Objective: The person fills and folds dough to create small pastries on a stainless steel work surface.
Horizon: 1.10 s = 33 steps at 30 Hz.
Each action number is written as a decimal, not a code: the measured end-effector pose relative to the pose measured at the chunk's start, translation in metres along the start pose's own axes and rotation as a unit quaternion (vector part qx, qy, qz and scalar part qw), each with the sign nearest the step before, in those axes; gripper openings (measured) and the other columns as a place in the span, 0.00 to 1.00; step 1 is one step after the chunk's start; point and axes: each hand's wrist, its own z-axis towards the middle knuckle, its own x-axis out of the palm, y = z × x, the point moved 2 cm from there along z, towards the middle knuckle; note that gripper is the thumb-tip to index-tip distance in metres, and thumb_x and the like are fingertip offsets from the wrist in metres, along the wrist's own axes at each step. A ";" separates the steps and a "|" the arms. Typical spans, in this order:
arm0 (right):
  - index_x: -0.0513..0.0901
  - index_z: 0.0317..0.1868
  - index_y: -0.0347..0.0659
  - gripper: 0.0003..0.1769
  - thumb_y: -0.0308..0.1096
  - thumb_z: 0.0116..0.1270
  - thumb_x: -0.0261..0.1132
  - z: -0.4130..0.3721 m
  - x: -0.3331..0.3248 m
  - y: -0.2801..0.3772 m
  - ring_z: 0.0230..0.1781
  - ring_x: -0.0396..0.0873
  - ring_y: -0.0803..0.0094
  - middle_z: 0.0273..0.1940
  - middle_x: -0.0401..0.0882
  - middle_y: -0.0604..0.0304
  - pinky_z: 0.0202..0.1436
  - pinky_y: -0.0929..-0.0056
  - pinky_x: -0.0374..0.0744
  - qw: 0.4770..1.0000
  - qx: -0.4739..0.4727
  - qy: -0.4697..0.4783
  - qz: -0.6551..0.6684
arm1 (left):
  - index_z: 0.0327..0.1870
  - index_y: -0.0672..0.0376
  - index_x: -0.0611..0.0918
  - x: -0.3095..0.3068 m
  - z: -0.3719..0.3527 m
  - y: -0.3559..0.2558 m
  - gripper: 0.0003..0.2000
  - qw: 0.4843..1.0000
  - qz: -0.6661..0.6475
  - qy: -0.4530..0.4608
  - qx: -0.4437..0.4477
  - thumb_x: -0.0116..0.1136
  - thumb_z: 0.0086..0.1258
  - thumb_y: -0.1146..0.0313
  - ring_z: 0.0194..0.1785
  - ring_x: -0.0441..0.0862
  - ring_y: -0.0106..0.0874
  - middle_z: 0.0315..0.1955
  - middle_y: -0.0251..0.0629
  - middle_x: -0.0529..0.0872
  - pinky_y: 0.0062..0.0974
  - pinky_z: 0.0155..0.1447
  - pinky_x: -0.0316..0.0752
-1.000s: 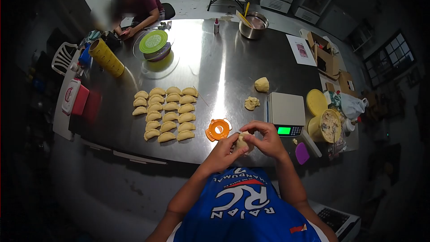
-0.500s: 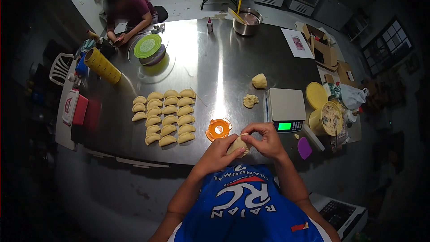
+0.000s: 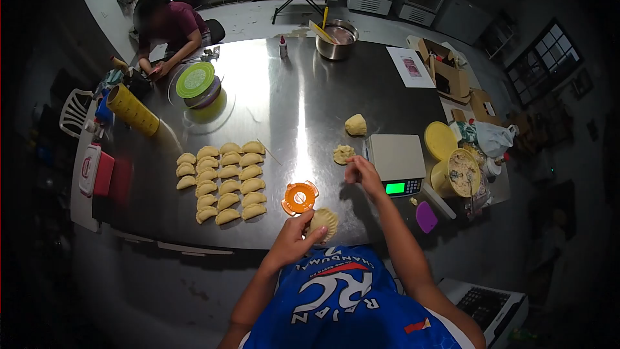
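Shirt (image 3: pixel 332 300): blue, with a large white "RC" set between "RAJAN" and "CHANDUMAL"; the small line on its red band cannot be read.
Scale display (image 3: pixel 403 187): lit green, figures too small to make out.
Sheet (image 3: pixel 411 66): white, with a pinkish printed block, its words too small to read.
Bottle (image 3: pixel 283 48): red-capped, any label illegible from here.
Left hand (image 3: pixel 290 238): closed on a dumpling (image 3: pixel 325 222), thumb at the near side.
Dumpling in hand: at the near edge of the surface (image 3: pixel 397 106), crimped rim to the right, just beside the orange mold (image 3: pixel 299 198).
Right hand (image 3: pixel 363 176): fingers partly curled at the near side of the dough scrap (image 3: pixel 342 154); whether they pinch or touch it, I cannot tell.
Dough ball (image 3: pixel 355 125): just beyond the scrap.
Other dumplings (image 3: pixel 228 201): four columns, left of the mold.
Tub (image 3: pixel 442 179): yellow, holding a pale mix, right of the scale.
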 end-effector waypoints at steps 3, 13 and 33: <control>0.75 0.44 0.39 0.16 0.42 0.77 0.47 0.064 -0.041 -0.067 0.32 0.79 0.70 0.32 0.78 0.58 0.37 0.70 0.77 0.978 0.039 -0.092 -0.183 | 0.39 0.67 0.77 -0.002 -0.013 0.011 0.14 0.999 -0.009 -0.011 -0.048 0.59 0.70 0.63 0.28 0.78 0.19 0.25 0.38 0.82 0.21 0.33 0.71; 0.73 0.46 0.37 0.20 0.47 0.75 0.48 0.108 -0.044 -0.076 0.42 0.81 0.42 0.39 0.83 0.40 0.43 0.47 0.77 0.785 0.042 -0.162 -0.596 | 0.39 0.69 0.76 -0.011 -0.047 0.019 0.10 0.981 -0.088 -0.097 -0.141 0.57 0.72 0.69 0.35 0.84 0.22 0.31 0.39 0.84 0.20 0.39 0.79; 0.73 0.54 0.39 0.17 0.38 0.69 0.58 0.101 -0.058 -0.061 0.46 0.79 0.47 0.44 0.80 0.42 0.47 0.52 0.76 0.830 -0.156 -0.207 -0.494 | 0.39 0.69 0.75 -0.009 -0.054 0.020 0.10 0.982 -0.100 -0.123 -0.099 0.57 0.72 0.69 0.35 0.84 0.22 0.32 0.41 0.85 0.20 0.40 0.80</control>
